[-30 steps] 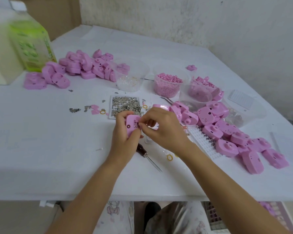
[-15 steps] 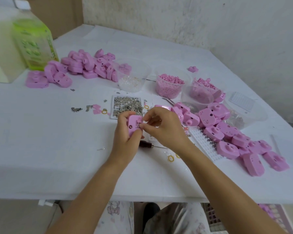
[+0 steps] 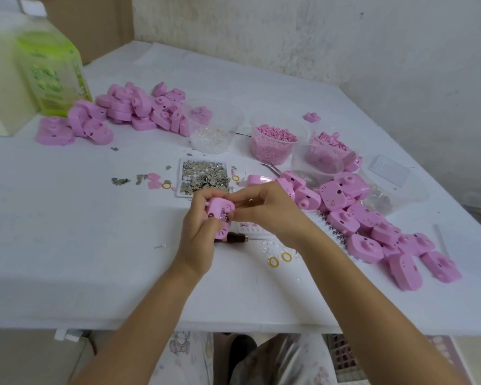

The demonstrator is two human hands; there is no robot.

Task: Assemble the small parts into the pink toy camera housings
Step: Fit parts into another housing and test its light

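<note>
My left hand (image 3: 199, 232) grips a pink toy camera housing (image 3: 218, 212) just above the table's middle. My right hand (image 3: 264, 209) has its fingertips pinched against the housing's right side; what they pinch is too small to tell. A flat tray of small silver metal parts (image 3: 204, 176) lies just beyond the hands. A clear tub of pink pellets (image 3: 274, 143) stands behind it. A dark-handled screwdriver (image 3: 239, 239) lies on the table under my hands.
A pile of pink housings (image 3: 372, 226) spreads to the right over a white gridded tray (image 3: 328, 226). Another pile (image 3: 134, 109) sits far left by a green-labelled jug (image 3: 50, 70). Clear tubs (image 3: 214, 129) and yellow rings (image 3: 279, 259) lie around. The table's front edge is close.
The hands and housing stay in nearly the same place. The screwdriver under them has turned from a diagonal lie to lying sideways along the table.
</note>
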